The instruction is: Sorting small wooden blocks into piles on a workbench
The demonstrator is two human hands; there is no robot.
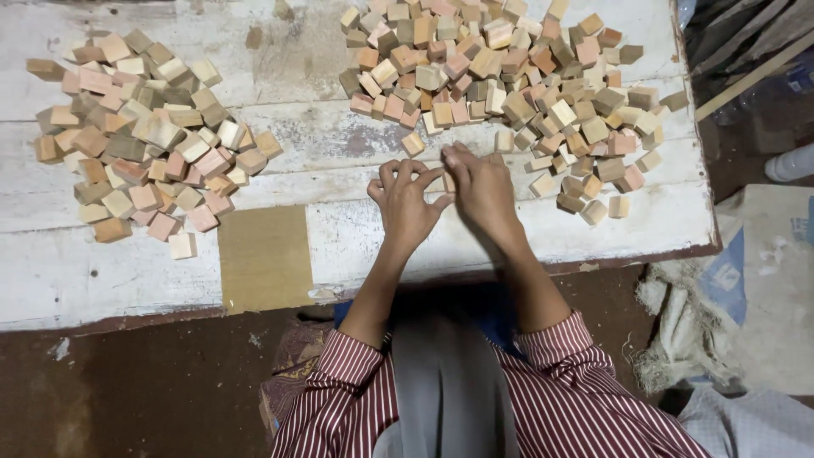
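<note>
Between my two hands sits a small block [447, 181], barely showing, pinched where my fingertips meet. My left hand [407, 203] has its fingers curled and spread, thumb and forefinger reaching toward the block; my right hand [483, 188] lies knuckles up, its fingers closing on the block from the other side. Both hands are together, touching at the tips, low over the desk [356, 237]. How firmly either one grips the block I cannot tell, since the fingers hide most of it.

Just beyond my fingertips lies a single loose block [413, 142], and right behind it and off to the right spreads the big pile [500, 76] of wooden blocks, pale, tan and pinkish, its edge nearly reaching my right hand. Well off to my left lies a second pile [144, 136] of the same kind of blocks. Nearer me on the left, a bare brown patch [264, 257] breaks the worn white paint of the desk. Below the hands, my forearms lead back to striped red and white sleeves [560, 356]. To my right, past the desk's edge, lie sacking and scraps [746, 280] on the floor.
</note>
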